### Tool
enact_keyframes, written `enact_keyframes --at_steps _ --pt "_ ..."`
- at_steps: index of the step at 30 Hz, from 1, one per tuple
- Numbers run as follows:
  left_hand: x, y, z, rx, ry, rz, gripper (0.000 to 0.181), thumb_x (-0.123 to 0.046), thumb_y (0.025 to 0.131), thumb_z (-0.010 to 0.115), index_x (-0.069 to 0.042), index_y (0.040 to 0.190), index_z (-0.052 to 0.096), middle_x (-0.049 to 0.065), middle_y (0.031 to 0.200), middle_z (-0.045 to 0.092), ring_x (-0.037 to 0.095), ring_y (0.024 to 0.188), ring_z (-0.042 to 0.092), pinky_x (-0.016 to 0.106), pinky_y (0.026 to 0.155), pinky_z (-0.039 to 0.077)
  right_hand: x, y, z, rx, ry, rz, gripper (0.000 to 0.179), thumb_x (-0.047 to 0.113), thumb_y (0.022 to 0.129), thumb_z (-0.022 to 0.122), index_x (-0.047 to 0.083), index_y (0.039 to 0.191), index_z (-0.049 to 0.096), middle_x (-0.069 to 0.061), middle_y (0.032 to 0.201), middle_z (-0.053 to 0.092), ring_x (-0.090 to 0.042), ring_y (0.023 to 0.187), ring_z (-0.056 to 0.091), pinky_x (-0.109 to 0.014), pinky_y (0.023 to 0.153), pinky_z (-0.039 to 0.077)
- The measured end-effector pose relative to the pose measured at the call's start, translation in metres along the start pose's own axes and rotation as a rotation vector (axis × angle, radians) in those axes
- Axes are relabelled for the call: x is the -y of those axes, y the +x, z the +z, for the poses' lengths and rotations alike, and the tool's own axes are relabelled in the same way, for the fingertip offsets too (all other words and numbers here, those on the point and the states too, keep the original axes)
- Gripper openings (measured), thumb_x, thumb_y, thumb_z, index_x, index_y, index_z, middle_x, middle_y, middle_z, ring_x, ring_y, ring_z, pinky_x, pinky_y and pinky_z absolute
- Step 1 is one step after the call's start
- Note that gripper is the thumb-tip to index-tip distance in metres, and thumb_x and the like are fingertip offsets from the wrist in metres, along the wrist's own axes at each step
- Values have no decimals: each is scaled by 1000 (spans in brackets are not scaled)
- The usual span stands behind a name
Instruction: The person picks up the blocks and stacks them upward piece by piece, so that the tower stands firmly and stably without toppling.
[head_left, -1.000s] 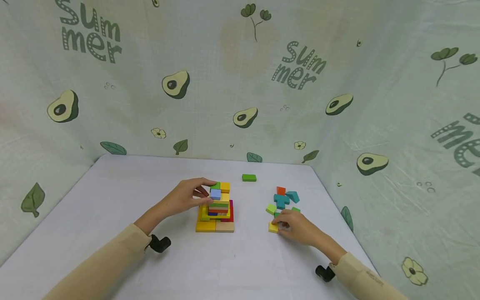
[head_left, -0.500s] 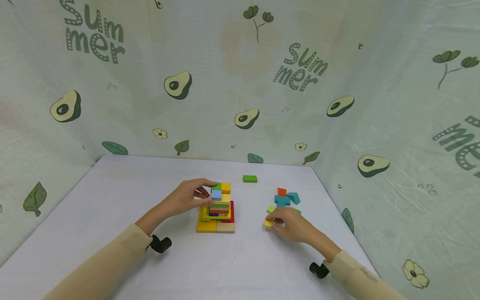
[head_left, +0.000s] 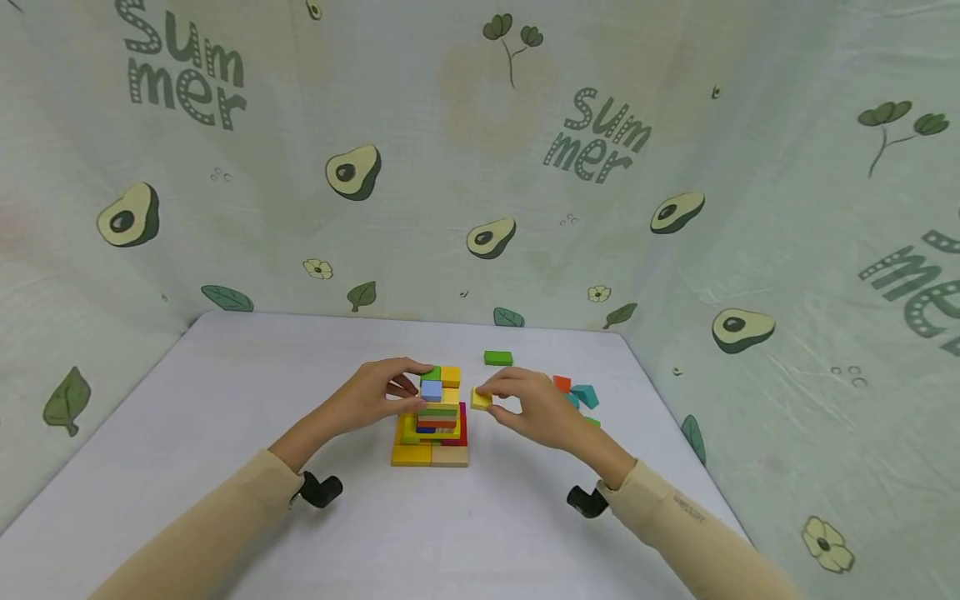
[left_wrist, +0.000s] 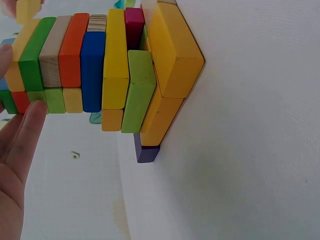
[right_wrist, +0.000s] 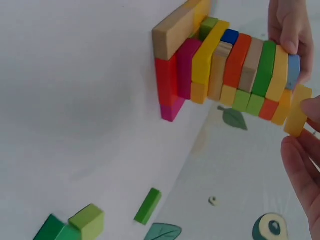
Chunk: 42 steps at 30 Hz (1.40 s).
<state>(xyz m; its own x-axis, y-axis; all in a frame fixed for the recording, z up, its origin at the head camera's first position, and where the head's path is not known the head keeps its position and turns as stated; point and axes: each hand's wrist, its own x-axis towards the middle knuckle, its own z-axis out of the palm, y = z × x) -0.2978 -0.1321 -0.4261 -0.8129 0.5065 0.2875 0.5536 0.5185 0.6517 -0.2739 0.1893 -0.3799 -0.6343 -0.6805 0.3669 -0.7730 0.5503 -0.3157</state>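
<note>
Between side edges of the table point(head_left: 480, 533), L hand point(head_left: 377, 388) holds tower point(head_left: 438, 410), R hand point(head_left: 531, 408) pinches yellow block point(head_left: 481, 400). Prob. best: slow, no bumps.

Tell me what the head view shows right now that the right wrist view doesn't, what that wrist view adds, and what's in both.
Only the head view: the "Summer" lettering, both beige sleeves, the loose orange block and a teal block.

Only the right wrist view: a loose light green block and a small red block low in the picture on the tower.

Both: the block tower, the left hand at it, the right hand pinching a yellow block, and a loose green block.
</note>
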Motion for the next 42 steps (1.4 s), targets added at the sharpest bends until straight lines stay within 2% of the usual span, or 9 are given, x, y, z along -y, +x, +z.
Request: enact_keyframes --at_steps 4,11,24,42 --pt "1 1 1 2 -22 23 57 -33 93 84 -20 145 64 2 137 69 12 105 71 31 94 61 7 15 5 1 12 -48 27 11 97 80 10 123 78 1 115 75 -14 104 68 -28 89 61" --pt "1 2 1 11 -38 32 57 -34 93 84 -20 145 64 4 138 68 13 105 72 31 94 62 12 29 13 -18 -13 -68 26 8 95 81 8 121 79 -1 115 74 -16 109 69 -25 93 60" --pt "-2 2 -1 22 -57 23 57 -33 93 84 -19 144 64 5 140 68 14 106 72 31 95 61 8 32 24 -3 3 -64 25 9 97 79 8 121 79 -6 123 70 -21 118 66 -28 98 59" --pt "2 0 -3 28 -60 29 58 -32 93 85 -19 145 64 4 140 68 13 105 72 31 94 61 8 35 28 -16 17 -71 24 9 96 79 9 120 80 -5 121 70 -19 116 66 -27 96 59"
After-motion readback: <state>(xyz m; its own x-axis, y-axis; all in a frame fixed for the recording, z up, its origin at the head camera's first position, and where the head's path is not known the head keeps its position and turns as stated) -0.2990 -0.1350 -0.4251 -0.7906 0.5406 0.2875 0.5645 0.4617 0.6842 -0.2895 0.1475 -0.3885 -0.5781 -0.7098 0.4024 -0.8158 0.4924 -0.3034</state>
